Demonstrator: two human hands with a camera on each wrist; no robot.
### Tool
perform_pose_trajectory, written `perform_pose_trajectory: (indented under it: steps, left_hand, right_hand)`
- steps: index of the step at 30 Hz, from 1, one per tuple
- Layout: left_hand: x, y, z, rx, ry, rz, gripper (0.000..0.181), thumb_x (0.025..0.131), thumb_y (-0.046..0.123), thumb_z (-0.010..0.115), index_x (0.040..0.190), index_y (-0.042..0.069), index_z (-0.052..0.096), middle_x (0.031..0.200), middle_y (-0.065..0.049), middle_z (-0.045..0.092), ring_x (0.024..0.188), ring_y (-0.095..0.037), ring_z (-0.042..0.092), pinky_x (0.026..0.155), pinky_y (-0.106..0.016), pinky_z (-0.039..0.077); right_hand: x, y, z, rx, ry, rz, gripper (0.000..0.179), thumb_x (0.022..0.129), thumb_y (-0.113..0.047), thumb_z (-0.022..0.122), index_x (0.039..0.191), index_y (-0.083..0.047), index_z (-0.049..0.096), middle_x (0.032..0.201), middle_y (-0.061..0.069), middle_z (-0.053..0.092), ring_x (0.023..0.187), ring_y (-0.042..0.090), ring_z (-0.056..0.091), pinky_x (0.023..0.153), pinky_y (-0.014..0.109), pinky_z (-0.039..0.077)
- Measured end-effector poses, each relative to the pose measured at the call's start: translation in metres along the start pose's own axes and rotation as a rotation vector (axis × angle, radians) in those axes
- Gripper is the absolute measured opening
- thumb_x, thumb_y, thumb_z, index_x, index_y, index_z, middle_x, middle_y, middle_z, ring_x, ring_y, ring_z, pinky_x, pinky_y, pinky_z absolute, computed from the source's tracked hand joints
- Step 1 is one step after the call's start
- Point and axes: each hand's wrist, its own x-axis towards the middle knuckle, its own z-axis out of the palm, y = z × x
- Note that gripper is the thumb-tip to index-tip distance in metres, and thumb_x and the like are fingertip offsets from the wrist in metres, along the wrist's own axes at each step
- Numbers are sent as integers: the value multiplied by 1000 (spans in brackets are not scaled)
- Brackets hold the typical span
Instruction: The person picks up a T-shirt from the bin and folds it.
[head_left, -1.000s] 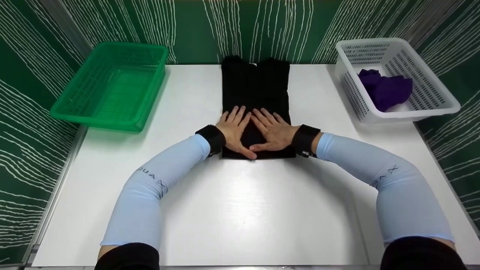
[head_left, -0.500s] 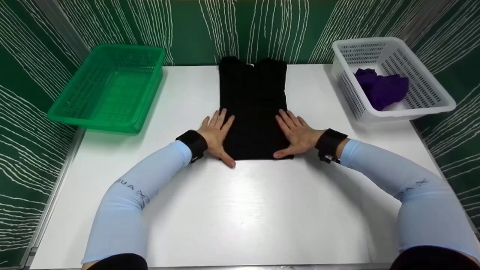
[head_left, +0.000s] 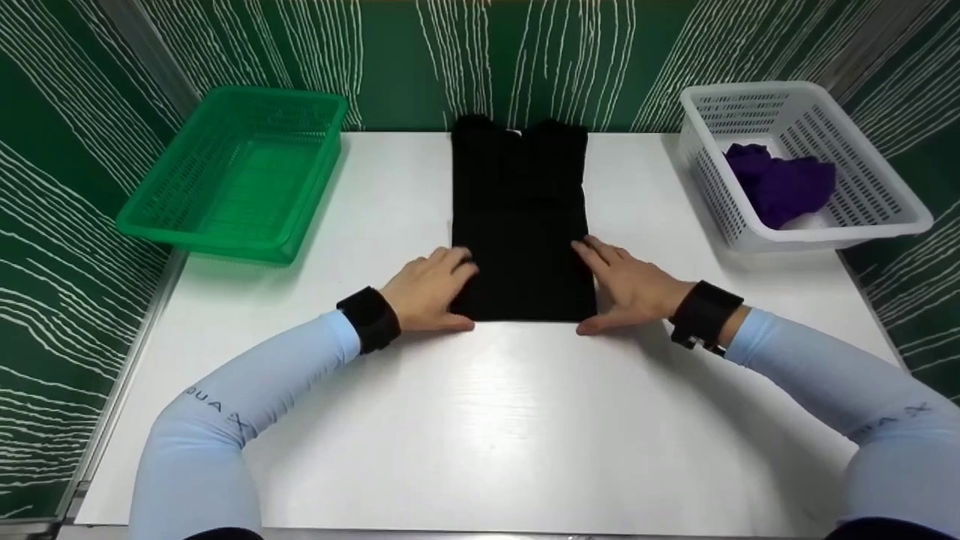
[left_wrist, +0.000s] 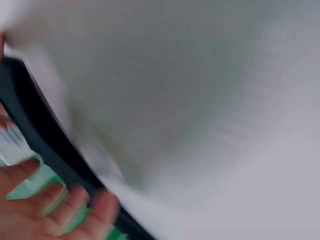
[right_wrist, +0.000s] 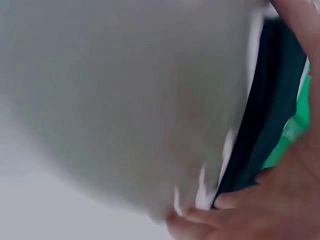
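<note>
A black garment [head_left: 519,247], folded into an upright rectangle, lies flat on the white table [head_left: 487,427]; its exact kind cannot be told. My left hand [head_left: 426,291] is at its lower left side, fingers bent over the edge and thumb near the front corner. At the lower right side, my right hand [head_left: 636,286] has its fingertips at the edge and its thumb by the other front corner. Blurred fingers of the left hand [left_wrist: 60,215] reach the dark cloth [left_wrist: 55,135] in the left wrist view. The right wrist view has the right hand [right_wrist: 280,205] beside the cloth [right_wrist: 262,115].
A green plastic basket [head_left: 202,244] stands at the back left. Toward the back right is a white basket [head_left: 832,235] with crumpled purple cloth [head_left: 791,187] inside. Green walls with white streaks [head_left: 397,67] border the table's back and sides.
Both hands, first flat and close together on the garment, have slid apart to its sides and then drawn slightly nearer to me. Their fingers are now more bent. The garment keeps its shape.
</note>
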Motion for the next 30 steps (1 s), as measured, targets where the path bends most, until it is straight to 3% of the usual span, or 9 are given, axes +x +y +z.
perform_pose_trajectory:
  steps: [2, 4, 7, 10, 13, 16, 21, 25, 30]
  left_hand:
    - [-1, 9, 2, 67, 62, 83, 61, 103, 45, 82, 147, 5, 64, 146, -17, 64, 117, -35, 74, 92, -51, 67]
    - [-2, 17, 5, 141, 106, 139, 38, 104, 29, 80, 131, 5, 70, 123, -14, 71, 88, -29, 76, 75, -46, 67]
    - [-2, 26, 11, 248, 156, 162, 22, 104, 15, 75, 122, 4, 71, 106, -11, 73, 68, -25, 71, 62, -43, 64]
    - [1, 29, 16, 298, 182, 131, 13, 107, 11, 68, 115, 3, 74, 99, -12, 74, 68, -26, 73, 61, -42, 64]
    - [4, 29, 15, 256, 163, 83, 13, 109, 7, 65, 109, 1, 76, 97, -13, 74, 77, -30, 76, 67, -43, 67]
    - [4, 26, 11, 153, 140, 41, 13, 110, 2, 63, 111, 0, 76, 100, -16, 76, 89, -34, 79, 77, -45, 69]
    - [0, 21, 6, -5, 122, -17, 18, 109, -3, 61, 120, 0, 76, 112, -19, 80, 105, -38, 81, 91, -47, 68]
    - [-6, 24, 4, -47, 114, 1, 22, 110, 2, 61, 125, 1, 77, 116, -18, 82, 107, -38, 81, 92, -48, 68]
    - [-16, 33, -4, -80, 50, 69, 16, 110, 9, 63, 113, 5, 78, 106, -14, 82, 95, -33, 80, 82, -48, 67]
  right_hand:
    - [-3, -5, 5, -117, 110, -120, 107, 88, -64, 89, 169, -7, 47, 171, 27, 50, 144, 54, 63, 100, 69, 63]
    - [-5, -10, 10, -239, 224, -261, 73, 92, -50, 89, 147, -6, 70, 148, 21, 72, 112, 43, 81, 78, 59, 68]
    - [-6, -14, 17, -339, 344, -402, 31, 93, -26, 89, 115, -6, 80, 117, 12, 82, 74, 31, 79, 58, 50, 63]
    - [-4, -17, 21, -310, 384, -396, 10, 93, -11, 82, 100, -7, 75, 95, 7, 80, 59, 23, 69, 52, 45, 58]
    - [-4, -19, 22, -202, 385, -322, 5, 94, -5, 73, 94, -8, 69, 81, 4, 73, 56, 16, 60, 53, 43, 56]
    - [-8, -21, 23, -140, 359, -276, 16, 96, -16, 77, 107, -6, 71, 88, 6, 77, 62, 17, 63, 59, 45, 60]
    - [-11, -25, 27, -226, 350, -307, 38, 93, -31, 89, 115, -4, 75, 102, 11, 79, 79, 28, 77, 66, 50, 66]
    - [-12, -27, 26, -249, 360, -331, 15, 93, -15, 84, 92, -8, 71, 83, 4, 69, 64, 19, 67, 58, 43, 60]
    - [-19, -31, 13, -103, 244, -356, 12, 91, -10, 76, 85, -11, 65, 76, -3, 59, 64, 4, 47, 59, 29, 49]
